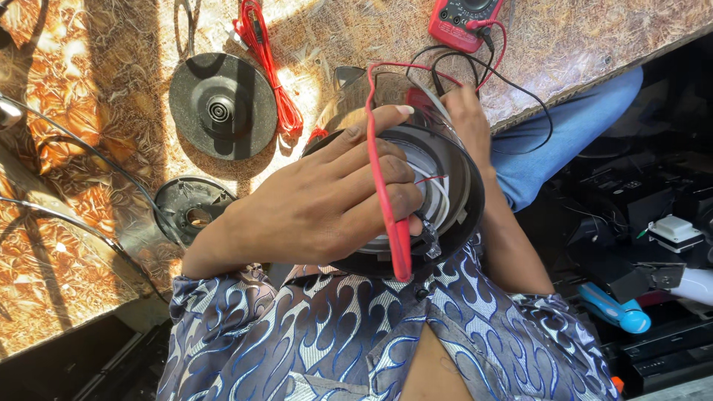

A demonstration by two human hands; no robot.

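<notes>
The left hand (327,200) lies across the open underside of an upturned electric kettle (445,215), its fingers (371,174) curled close together and pinching a red test probe (397,249) against the rim. The probe is a slim, smooth plastic stick, and its red lead (371,111) arcs up over the knuckles. The right hand (464,119) reaches round the far side of the kettle; its fingers are hidden behind the body, so whether they grip or only rest there cannot be told.

The kettle rests at the near edge of the bench (89,134), against the person's patterned blue and white shirt (356,334). Its base is a black plastic ring around a pale metal disc, where thin red and white wires (434,186) show.

A red multimeter (462,21) lies at the far edge of the bench, with black leads (520,96) looping away from it. A round black power base (222,106) sits to the left, just beside a bundled red cord (271,74). Nearer lies a dark round cover plate (191,208). The bench top is a glossy sheet with a crinkled orange and brown leaf pattern, lit by strong sun.
</notes>
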